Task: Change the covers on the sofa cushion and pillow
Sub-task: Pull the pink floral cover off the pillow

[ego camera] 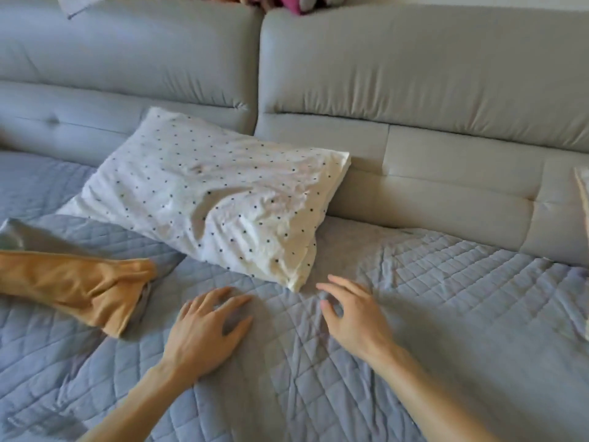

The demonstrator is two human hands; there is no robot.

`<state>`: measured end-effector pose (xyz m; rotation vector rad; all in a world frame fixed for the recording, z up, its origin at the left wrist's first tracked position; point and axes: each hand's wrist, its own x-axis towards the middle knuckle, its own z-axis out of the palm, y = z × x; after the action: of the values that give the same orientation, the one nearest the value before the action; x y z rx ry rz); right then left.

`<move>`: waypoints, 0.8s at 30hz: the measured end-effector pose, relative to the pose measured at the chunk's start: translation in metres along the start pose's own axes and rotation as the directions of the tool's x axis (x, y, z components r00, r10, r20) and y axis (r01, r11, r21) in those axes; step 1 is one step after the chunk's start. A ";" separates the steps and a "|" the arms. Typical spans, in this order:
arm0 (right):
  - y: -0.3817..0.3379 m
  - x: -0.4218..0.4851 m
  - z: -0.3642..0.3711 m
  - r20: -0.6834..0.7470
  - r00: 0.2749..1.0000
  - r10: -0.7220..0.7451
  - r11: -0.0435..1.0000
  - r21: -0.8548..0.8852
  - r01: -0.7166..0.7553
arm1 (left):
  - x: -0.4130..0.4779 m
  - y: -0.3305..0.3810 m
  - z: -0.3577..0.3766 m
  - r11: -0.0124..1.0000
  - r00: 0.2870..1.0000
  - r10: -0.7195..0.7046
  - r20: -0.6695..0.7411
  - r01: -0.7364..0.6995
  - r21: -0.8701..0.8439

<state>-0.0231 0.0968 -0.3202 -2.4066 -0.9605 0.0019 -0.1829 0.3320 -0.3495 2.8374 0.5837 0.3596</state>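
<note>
A pillow [216, 193] in a white cover with small dark dots lies tilted on the sofa seat, its far edge against the backrest. To the left lies a crumpled orange-tan cover [79, 285] with a grey satin cloth [19, 237] under it. My left hand [204, 333] rests palm down on the quilted seat, fingers spread, just in front of the pillow's near corner. My right hand [350, 311] hovers beside it, fingers apart and slightly curled, close to the same corner. Neither hand holds anything.
A blue-grey quilted throw [414, 314] covers the sofa seat. The grey leather backrest [414, 74] runs across the back, with plush toys [296, 3] on top. Another pale item [583, 193] shows at the right edge.
</note>
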 end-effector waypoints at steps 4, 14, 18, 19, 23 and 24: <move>-0.043 0.034 0.037 0.014 1.000 0.007 1.000 -0.023 -0.007 | -0.003 -0.024 0.002 0.998 0.998 -0.047 -0.030 0.046 -0.051; -0.039 0.058 0.066 -0.221 0.975 -0.021 0.958 -0.282 -0.044 | -0.003 -0.027 0.006 0.997 0.994 -0.043 -0.096 0.037 -0.066; -0.030 0.046 0.041 -0.191 0.981 -0.048 0.969 -0.246 0.000 | -0.005 -0.026 0.003 0.996 0.995 -0.045 -0.090 0.038 -0.083; -0.030 0.039 0.033 -0.181 0.981 -0.062 0.971 -0.240 0.017 | -0.006 -0.026 0.003 0.993 0.994 -0.052 -0.098 0.041 -0.109; -0.023 -0.010 0.001 -0.150 0.983 -0.105 0.969 -0.236 0.067 | -0.012 -0.015 -0.009 0.910 0.972 -0.193 -0.132 0.127 -0.394; -0.021 -0.024 -0.007 -0.127 0.987 -0.097 0.970 -0.235 0.065 | -0.012 -0.007 -0.018 0.841 0.957 -0.268 -0.115 0.174 -0.512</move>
<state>-0.0529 0.0903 -0.3087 -2.5338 -1.0429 -0.3187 -0.2014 0.3362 -0.3368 2.2271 0.7258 0.6298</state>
